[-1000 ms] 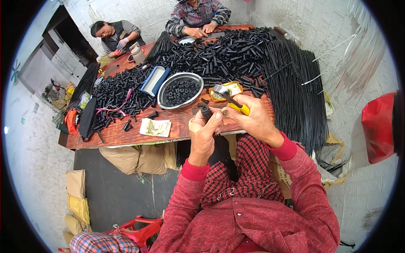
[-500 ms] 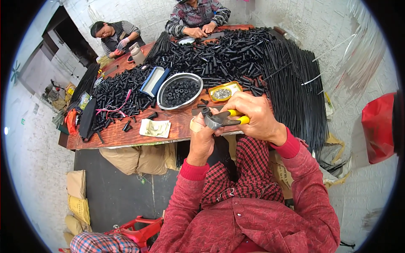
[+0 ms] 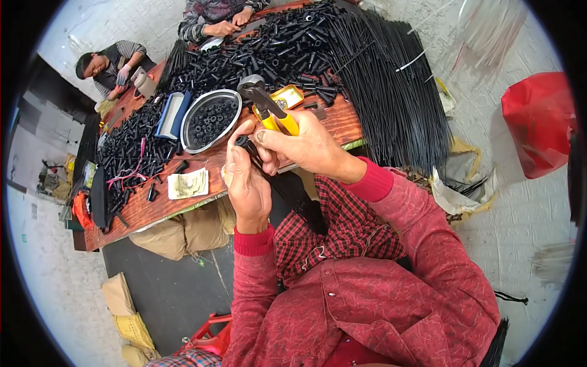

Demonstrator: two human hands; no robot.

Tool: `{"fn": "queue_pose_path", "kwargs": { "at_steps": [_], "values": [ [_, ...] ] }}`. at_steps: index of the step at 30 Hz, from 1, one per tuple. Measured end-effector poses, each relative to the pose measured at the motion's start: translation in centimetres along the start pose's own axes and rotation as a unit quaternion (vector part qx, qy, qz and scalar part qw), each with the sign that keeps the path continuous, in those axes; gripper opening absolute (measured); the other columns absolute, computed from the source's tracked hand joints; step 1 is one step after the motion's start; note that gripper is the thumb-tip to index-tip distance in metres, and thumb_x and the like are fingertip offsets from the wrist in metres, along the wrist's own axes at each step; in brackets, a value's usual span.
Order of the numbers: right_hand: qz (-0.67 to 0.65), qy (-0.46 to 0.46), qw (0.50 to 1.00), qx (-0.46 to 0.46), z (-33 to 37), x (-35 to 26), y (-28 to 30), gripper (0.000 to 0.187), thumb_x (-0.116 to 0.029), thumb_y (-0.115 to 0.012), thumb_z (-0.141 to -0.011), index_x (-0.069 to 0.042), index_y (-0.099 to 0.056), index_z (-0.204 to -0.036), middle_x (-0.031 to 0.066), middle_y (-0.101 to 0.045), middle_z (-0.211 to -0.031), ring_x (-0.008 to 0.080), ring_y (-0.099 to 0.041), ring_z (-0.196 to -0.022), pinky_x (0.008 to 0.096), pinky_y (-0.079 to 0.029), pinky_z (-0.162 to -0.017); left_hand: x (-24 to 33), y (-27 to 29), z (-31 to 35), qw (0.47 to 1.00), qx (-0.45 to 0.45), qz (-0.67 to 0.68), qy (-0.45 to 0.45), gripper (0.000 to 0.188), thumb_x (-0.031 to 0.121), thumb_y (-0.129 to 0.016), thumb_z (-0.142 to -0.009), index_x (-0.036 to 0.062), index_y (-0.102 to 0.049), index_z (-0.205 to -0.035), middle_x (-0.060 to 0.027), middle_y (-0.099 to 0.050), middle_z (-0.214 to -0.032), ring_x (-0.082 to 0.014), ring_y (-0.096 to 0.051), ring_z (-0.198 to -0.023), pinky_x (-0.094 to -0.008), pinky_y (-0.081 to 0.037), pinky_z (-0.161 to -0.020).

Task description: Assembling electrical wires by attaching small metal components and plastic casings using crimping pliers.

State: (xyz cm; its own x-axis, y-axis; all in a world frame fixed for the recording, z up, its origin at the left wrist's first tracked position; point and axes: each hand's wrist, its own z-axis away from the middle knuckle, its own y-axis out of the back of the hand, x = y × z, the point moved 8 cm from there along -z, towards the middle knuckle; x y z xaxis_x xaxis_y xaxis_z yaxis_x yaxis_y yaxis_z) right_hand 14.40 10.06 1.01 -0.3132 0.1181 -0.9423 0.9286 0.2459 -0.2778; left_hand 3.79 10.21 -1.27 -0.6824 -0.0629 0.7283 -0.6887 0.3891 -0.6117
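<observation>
My right hand [image 3: 315,147] is closed around the yellow handles of a pair of pliers [image 3: 257,95]. Their dark metal jaws point up and away, over the table and apart from the left hand's piece. Beside it, my left hand [image 3: 247,192] is closed on a small black tubular part [image 3: 244,142] with a round end. Fingers of my right hand also come close to this part; whether they touch it cannot be made out. Below the hands, a bundle of thin black rods [image 3: 302,199] slants over my lap; whether it joins the held part is hidden.
On the wooden table [image 3: 143,214] lie heaps of black tubular parts [image 3: 269,52], long black rods [image 3: 391,85], an oval metal bowl [image 3: 189,145] of black rings, a yellow tray [image 3: 295,96], a blue box [image 3: 166,122] and a pale paper pad [image 3: 188,185]. Two people work across the table.
The pliers have come away from the black part in my left hand, their jaws swinging from my left fingers to up and away. The whole view has shifted and tilted.
</observation>
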Motion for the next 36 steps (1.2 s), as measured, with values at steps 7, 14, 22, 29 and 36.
{"fn": "queue_pose_path", "kwargs": {
  "at_steps": [7, 14, 22, 29, 36],
  "values": [
    [-0.036, -0.016, 0.999, -0.003, 0.5, -0.3, -0.6, 0.02, -0.02, -0.058, -0.1, -0.002, -0.06, -0.09, 0.0019, -0.061, -0.076, 0.0096, -0.062, -0.063, 0.0262, -0.056, -0.059, 0.2, -0.1, 0.5, 1.0, -0.006, -0.019, 0.003, 0.052, 0.037, -0.048, -0.105, -0.002, -0.045, -0.139, -0.003, -0.052, -0.078, -0.0116, -0.05, -0.068, -0.024, -0.04, -0.06],
    [-0.014, -0.01, 1.0, 0.023, 0.0, 0.0, -0.1, 0.02, -0.019, -0.06, -0.099, -0.003, -0.06, -0.088, 0.0019, -0.061, -0.074, 0.0096, -0.061, -0.062, 0.0256, -0.054, -0.058, 0.1, 0.3, 0.1, 1.0, 0.004, -0.031, 0.005, 0.05, 0.036, -0.05, -0.105, -0.0008, -0.046, -0.138, -0.0021, -0.053, -0.084, -0.0101, -0.05, -0.071, -0.0236, -0.04, -0.061],
    [0.0, -0.008, 1.0, 0.03, -0.3, -0.2, 0.2, 0.018, -0.018, -0.059, -0.098, -0.003, -0.06, -0.087, 0.0017, -0.06, -0.073, 0.0091, -0.061, -0.061, 0.025, -0.053, -0.058, 0.1, 0.1, -0.3, 1.0, -0.006, -0.027, -0.001, 0.049, 0.033, -0.052, -0.104, -0.0012, -0.046, -0.139, -0.002, -0.053, -0.085, -0.0105, -0.051, -0.071, -0.0231, -0.041, -0.062],
    [0.105, 0.064, 0.989, 0.086, 0.2, -1.3, 0.4, 0.018, -0.016, -0.065, -0.092, 0.002, -0.063, -0.09, 0.0027, -0.064, -0.069, 0.0087, -0.061, -0.058, 0.0256, -0.05, -0.054, 0.1, 0.4, 0.2, 0.999, 0.014, -0.05, -0.005, 0.049, 0.032, -0.055, -0.103, -0.0017, -0.047, -0.138, -0.0013, -0.052, -0.083, -0.0104, -0.051, -0.071, -0.0232, -0.041, -0.062],
    [0.082, 0.028, 0.993, 0.086, 0.4, -1.6, -0.4, 0.009, -0.005, -0.063, -0.092, 0.003, -0.062, -0.09, 0.0032, -0.063, -0.07, 0.0103, -0.065, -0.056, 0.0259, -0.052, -0.049, 0.4, 0.3, 0.6, 0.998, 0.024, -0.052, -0.016, 0.047, 0.032, -0.055, -0.103, -0.0002, -0.048, -0.138, 0.0003, -0.052, -0.081, -0.0086, -0.049, -0.07, -0.0222, -0.039, -0.062]
  ]
}}
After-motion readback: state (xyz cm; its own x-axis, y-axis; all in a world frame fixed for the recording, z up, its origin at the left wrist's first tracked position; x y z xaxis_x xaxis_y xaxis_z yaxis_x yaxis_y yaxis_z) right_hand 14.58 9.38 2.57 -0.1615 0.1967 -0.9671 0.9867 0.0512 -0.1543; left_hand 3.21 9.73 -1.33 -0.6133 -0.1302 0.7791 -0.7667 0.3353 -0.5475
